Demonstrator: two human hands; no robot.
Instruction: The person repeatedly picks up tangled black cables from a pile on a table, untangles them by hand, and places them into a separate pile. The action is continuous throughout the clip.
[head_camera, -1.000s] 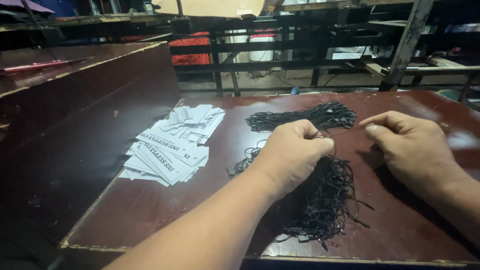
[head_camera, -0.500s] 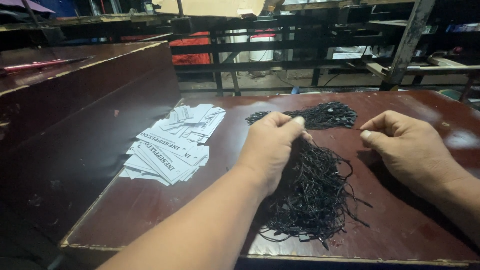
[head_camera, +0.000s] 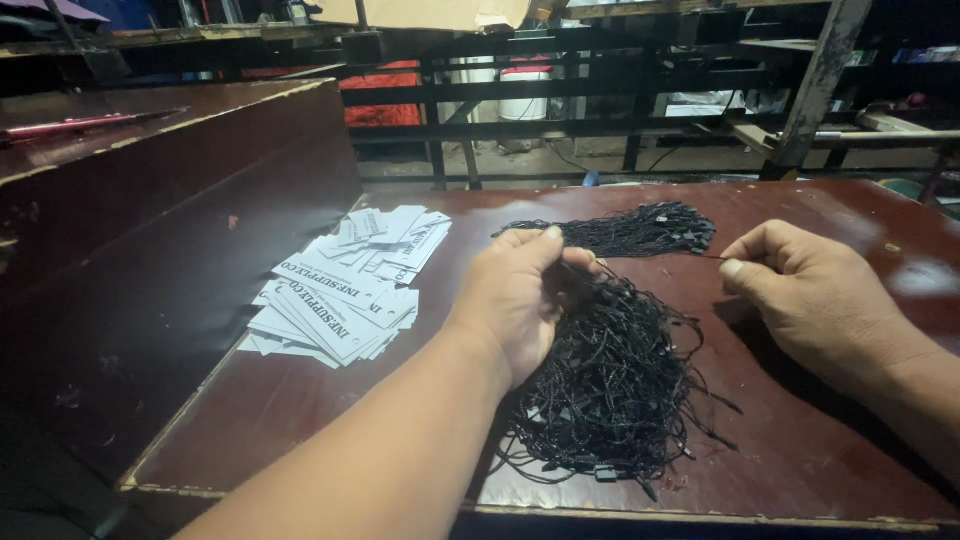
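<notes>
Strands of black looped cord (head_camera: 610, 380) lie in a loose tangled heap on the dark red worktop (head_camera: 800, 440), between the two hands. A second, tidier bundle of black cords (head_camera: 625, 232) lies just beyond it, toward the far edge.

The left hand (head_camera: 520, 295) rests on the near heap with fingers curled closed around a clump of strands. The right hand (head_camera: 800, 290) has thumb and forefinger pinched shut on a single cord end, and the cord runs taut from that pinch back toward the left hand.

To separate one cord cleanly, the judgement is as follows: keep the left grip firm on the mass, draw the single strand sideways and level, and pull slowly so neighbouring loops are not dragged along. A sudden tug would likely tighten the tangle.

No container is in view. The cords lie bare on the worktop. A fanned pile of white printed paper tags (head_camera: 340, 290) lies loose at the left, apart from the cords. Dark metal racking (head_camera: 600, 90) stands behind.
</notes>
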